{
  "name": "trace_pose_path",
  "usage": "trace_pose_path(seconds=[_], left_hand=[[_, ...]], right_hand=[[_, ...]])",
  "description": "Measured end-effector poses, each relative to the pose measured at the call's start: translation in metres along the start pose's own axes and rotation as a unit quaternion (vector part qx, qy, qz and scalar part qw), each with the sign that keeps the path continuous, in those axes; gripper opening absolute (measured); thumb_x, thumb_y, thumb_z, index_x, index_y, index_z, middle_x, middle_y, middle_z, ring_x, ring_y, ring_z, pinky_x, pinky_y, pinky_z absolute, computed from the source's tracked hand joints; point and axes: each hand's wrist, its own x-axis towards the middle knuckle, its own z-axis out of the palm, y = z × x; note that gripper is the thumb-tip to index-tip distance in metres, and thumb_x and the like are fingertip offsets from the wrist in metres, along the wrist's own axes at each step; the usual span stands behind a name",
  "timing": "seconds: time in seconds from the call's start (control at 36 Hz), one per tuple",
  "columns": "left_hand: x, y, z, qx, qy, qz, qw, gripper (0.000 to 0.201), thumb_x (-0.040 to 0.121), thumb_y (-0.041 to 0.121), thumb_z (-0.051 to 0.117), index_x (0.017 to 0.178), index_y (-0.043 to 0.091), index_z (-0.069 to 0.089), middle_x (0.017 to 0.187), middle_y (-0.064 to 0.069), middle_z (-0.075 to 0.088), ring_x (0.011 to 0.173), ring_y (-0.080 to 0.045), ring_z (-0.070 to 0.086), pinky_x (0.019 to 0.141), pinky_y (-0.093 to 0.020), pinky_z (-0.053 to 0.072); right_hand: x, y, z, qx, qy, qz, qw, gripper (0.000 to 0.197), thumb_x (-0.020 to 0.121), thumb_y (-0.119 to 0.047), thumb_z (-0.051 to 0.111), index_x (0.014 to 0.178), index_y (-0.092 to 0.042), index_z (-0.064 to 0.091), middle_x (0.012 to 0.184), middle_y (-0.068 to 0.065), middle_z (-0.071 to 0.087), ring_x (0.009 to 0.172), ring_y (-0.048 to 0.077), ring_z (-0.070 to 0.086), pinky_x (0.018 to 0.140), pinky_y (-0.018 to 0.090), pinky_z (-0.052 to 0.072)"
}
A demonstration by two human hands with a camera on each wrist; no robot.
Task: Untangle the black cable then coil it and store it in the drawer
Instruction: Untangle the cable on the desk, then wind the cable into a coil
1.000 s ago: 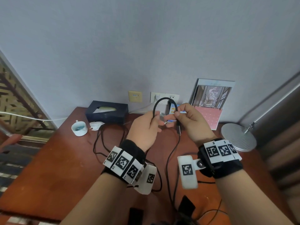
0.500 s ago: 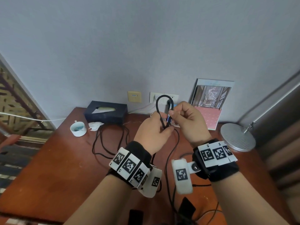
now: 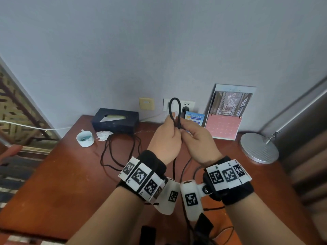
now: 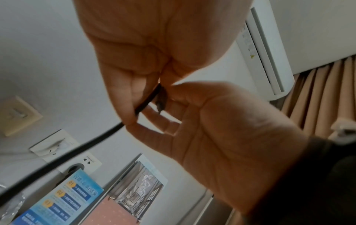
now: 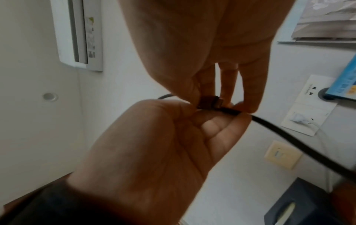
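Both hands are raised above the brown table (image 3: pixel 53 183). My left hand (image 3: pixel 169 133) and right hand (image 3: pixel 191 133) meet and pinch the base of a small upright loop of the black cable (image 3: pixel 175 106). In the left wrist view my left hand (image 4: pixel 134 109) pinches the cable (image 4: pixel 77 150) beside a dark connector (image 4: pixel 161 99), and the right hand (image 4: pixel 212 129) touches it. The right wrist view shows my right hand (image 5: pixel 221 94) on the connector (image 5: pixel 210 102) and the left hand (image 5: pixel 173 137) holding the cable (image 5: pixel 289 137). More cable lies in loose loops (image 3: pixel 120 151) on the table. No drawer is in view.
A dark tissue box (image 3: pixel 115 120), a white cup (image 3: pixel 85 138) and a crumpled tissue (image 3: pixel 104 135) sit at the back left. Wall sockets (image 3: pixel 187 105), a blue card (image 3: pixel 194 117) and a calendar (image 3: pixel 228 112) line the wall. A lamp base (image 3: pixel 259 147) stands right.
The hands have come together. The wide arch of cable between them has narrowed into a small upright loop pinched at its base.
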Motion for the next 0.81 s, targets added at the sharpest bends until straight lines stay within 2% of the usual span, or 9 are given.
trace_pose_path(seconds=[0.11,0.25,0.39,0.47,0.56,0.61,0.67,0.72,0.81], left_hand=[[0.000,-0.003,-0.001,0.006,-0.036,0.005,0.999,0.040,0.095,0.002,0.035,0.132,0.005,0.051,0.110,-0.018,0.063,0.105,-0.025,0.060,0.092,-0.023,0.043],[-0.002,-0.003,-0.009,0.054,-0.056,0.035,0.996,0.035,0.100,0.003,0.033,0.122,0.012,0.058,0.104,0.002,0.062,0.095,-0.008,0.055,0.082,-0.007,0.037],[0.007,-0.009,-0.016,0.061,-0.044,0.036,0.996,0.032,0.096,0.012,0.036,0.115,0.020,0.060,0.103,0.002,0.066,0.098,-0.012,0.059,0.094,-0.026,0.045],[0.008,0.003,-0.020,-0.065,-0.047,0.000,0.997,0.040,0.090,-0.005,0.040,0.117,0.019,0.057,0.083,0.008,0.064,0.077,-0.008,0.057,0.076,-0.011,0.044],[0.007,0.010,-0.023,-0.168,-0.086,-0.007,0.982,0.057,0.094,-0.006,0.041,0.139,0.029,0.037,0.101,0.013,0.061,0.066,-0.017,0.049,0.067,-0.027,0.047],[0.010,0.009,-0.022,-0.120,-0.094,0.016,0.988,0.062,0.100,0.008,0.044,0.148,0.035,0.016,0.108,0.008,0.059,0.059,-0.009,0.052,0.062,-0.030,0.049],[0.014,0.009,-0.021,-0.055,-0.069,0.030,0.996,0.042,0.103,0.018,0.041,0.141,0.029,0.028,0.087,0.000,0.058,0.050,-0.004,0.053,0.052,-0.026,0.049],[0.019,0.009,-0.020,-0.046,-0.037,0.023,0.998,0.023,0.104,0.024,0.036,0.124,0.014,0.041,0.075,-0.004,0.061,0.041,-0.011,0.054,0.044,-0.030,0.047],[0.022,0.010,-0.019,-0.088,-0.032,-0.002,0.996,0.037,0.105,0.032,0.033,0.112,-0.003,0.043,0.092,-0.006,0.072,0.038,-0.040,0.054,0.037,-0.042,0.046]], right_hand=[[-0.001,0.005,-0.002,-0.004,-0.011,0.012,1.000,0.045,0.092,-0.001,0.049,0.131,-0.023,0.056,0.124,-0.007,0.063,0.115,-0.001,0.053,0.100,0.010,0.036],[0.000,0.012,-0.002,0.000,0.017,0.017,1.000,0.039,0.090,-0.004,0.056,0.123,-0.025,0.062,0.110,-0.010,0.069,0.108,0.001,0.060,0.094,0.013,0.041],[0.000,0.012,0.000,0.019,0.019,0.032,0.999,0.027,0.087,-0.008,0.057,0.102,-0.028,0.067,0.083,-0.007,0.070,0.084,0.005,0.062,0.083,0.026,0.049],[0.002,0.013,0.001,0.029,0.016,0.039,0.999,0.018,0.086,-0.012,0.052,0.097,-0.019,0.066,0.088,0.004,0.070,0.088,0.018,0.064,0.087,0.037,0.049],[0.002,0.012,0.002,0.042,0.001,0.040,0.998,0.015,0.092,-0.007,0.049,0.096,-0.009,0.063,0.087,0.011,0.070,0.083,0.019,0.064,0.081,0.033,0.050],[0.002,0.011,0.003,0.038,-0.009,0.020,0.999,0.015,0.093,-0.009,0.047,0.097,-0.005,0.061,0.086,0.012,0.069,0.081,0.022,0.064,0.078,0.036,0.051],[0.002,0.009,0.005,0.044,-0.017,0.005,0.999,0.019,0.094,-0.008,0.046,0.106,0.000,0.059,0.093,0.015,0.069,0.088,0.025,0.063,0.081,0.028,0.051],[0.002,0.006,0.008,0.055,-0.020,-0.006,0.998,0.019,0.095,-0.005,0.045,0.099,0.007,0.059,0.091,0.015,0.069,0.087,0.018,0.062,0.079,0.013,0.046],[0.002,0.005,0.010,0.100,-0.037,0.021,0.994,0.024,0.098,-0.009,0.042,0.084,0.003,0.056,0.063,-0.001,0.061,0.065,0.017,0.060,0.067,0.021,0.049]])
